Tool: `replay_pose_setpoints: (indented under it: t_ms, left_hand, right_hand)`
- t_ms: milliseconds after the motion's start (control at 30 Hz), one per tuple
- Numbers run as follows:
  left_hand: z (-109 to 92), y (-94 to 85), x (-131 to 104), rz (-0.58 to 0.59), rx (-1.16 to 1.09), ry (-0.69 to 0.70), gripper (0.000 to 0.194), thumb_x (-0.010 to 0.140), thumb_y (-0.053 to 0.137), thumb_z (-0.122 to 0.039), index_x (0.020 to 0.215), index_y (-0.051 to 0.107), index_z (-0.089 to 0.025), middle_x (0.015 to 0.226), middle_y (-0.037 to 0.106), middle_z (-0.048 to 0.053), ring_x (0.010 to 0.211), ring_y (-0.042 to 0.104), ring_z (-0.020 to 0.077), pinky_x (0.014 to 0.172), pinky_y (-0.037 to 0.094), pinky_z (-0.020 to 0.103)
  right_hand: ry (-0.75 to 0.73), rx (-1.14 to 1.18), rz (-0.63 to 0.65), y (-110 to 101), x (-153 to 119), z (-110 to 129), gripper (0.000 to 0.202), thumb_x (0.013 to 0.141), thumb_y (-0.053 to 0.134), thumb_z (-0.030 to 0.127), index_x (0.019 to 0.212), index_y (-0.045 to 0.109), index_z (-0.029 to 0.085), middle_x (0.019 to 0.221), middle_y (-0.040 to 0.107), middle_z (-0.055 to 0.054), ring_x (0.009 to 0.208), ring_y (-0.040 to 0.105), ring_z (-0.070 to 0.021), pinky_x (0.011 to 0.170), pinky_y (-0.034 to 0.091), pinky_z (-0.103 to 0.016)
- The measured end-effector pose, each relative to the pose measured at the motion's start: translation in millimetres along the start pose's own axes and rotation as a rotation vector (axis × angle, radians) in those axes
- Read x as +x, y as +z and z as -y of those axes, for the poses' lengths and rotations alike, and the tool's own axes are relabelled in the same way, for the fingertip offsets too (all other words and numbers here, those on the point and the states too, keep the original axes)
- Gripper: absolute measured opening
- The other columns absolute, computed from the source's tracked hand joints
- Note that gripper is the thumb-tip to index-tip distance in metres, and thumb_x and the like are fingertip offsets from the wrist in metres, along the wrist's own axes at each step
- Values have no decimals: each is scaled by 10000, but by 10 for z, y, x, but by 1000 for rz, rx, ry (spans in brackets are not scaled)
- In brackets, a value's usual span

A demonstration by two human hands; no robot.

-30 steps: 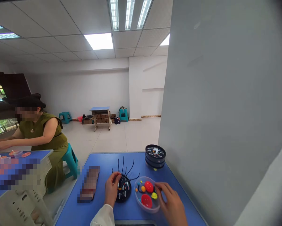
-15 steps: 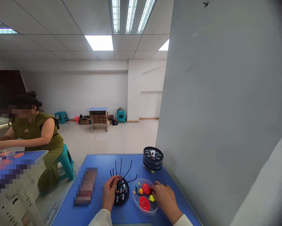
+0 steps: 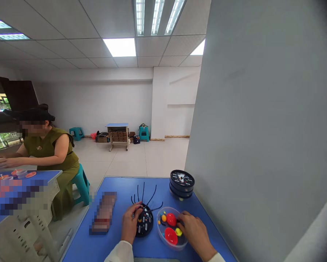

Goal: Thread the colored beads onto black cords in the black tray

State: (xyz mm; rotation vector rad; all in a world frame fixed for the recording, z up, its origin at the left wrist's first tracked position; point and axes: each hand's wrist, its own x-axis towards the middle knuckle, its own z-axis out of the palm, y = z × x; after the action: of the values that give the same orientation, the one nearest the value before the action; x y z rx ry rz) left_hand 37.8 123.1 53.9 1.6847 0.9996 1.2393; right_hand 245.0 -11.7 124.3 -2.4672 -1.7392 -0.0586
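Observation:
My left hand (image 3: 131,222) is closed in a pinch at the upper left edge of a round black base (image 3: 145,224) printed with small planets and labels. Several thin black wires (image 3: 151,195) rise from the base and fan outward. Whatever the left fingertips pinch is hidden. On the right, my right hand (image 3: 195,231) reaches over the rim of a clear plastic bowl (image 3: 163,243), its fingers bent together beside a red half-ball (image 3: 171,219). What those fingers hold, if anything, cannot be seen. Another red half-ball (image 3: 170,235), a yellow piece (image 3: 178,231) and small orange and blue balls lie inside the bowl.
A stack of round black bases (image 3: 181,184) stands at the table's back right, near the grey wall (image 3: 261,127). A blurred flat item (image 3: 103,213) lies on the blue table (image 3: 119,185) at left. Another person (image 3: 52,149) sits at a neighbouring table with orange parts.
The view has swung slightly left, so everything appears shifted to the right. My left hand still pinches at the base; the right fingers stay inside the bowl's rim with little movement.

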Motion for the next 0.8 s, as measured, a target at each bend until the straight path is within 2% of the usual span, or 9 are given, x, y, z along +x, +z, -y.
replay_pose_setpoints:
  t_ms: [233,333,433,533,633,800]
  left_hand:
    - [-24,-37,-54,-22,38,41,322,798,596,-473,982,761,-267,1031,781,72,1014,695,273,904,554,407]
    - [-19,-86,-79,-88,77,34,346,751,651,-504,988,728,-264,1006,755,72,824,695,241,794,571,384]
    - [5,-119,-82,-159,111,-5,381,686,704,-529,902,664,-217,820,675,41,691,640,220,695,549,377]
    - [23,-121,-70,-166,102,-35,441,698,689,-509,995,616,-191,873,633,46,753,635,235,700,528,384]
    - [29,-104,-60,-121,75,-48,460,742,650,-487,1092,619,-190,956,629,65,802,639,234,708,520,372]
    - [45,-82,-50,-81,30,-66,503,731,653,-521,1086,643,-165,905,622,58,792,634,223,712,529,351]
  right_hand:
    - [8,20,5,-3,17,-6,219,852,571,137,839,757,250,937,759,-47,790,727,-207,656,418,-273]
    - [16,27,-8,-17,-5,-21,225,874,546,160,853,752,248,931,759,-44,792,724,-208,652,417,-274]
    - [13,57,-39,-7,-41,-57,232,890,522,182,869,743,248,935,755,-42,791,720,-205,655,425,-276]
    - [-3,121,-120,38,-76,-107,249,896,494,179,848,730,246,933,756,-35,783,714,-197,672,433,-282]
    - [-38,195,-253,94,-110,-139,279,910,450,177,862,717,242,969,759,-40,788,709,-190,722,442,-295]
    - [-94,351,-353,144,-175,-112,281,941,428,282,900,704,246,996,762,-48,830,713,-195,768,471,-305]
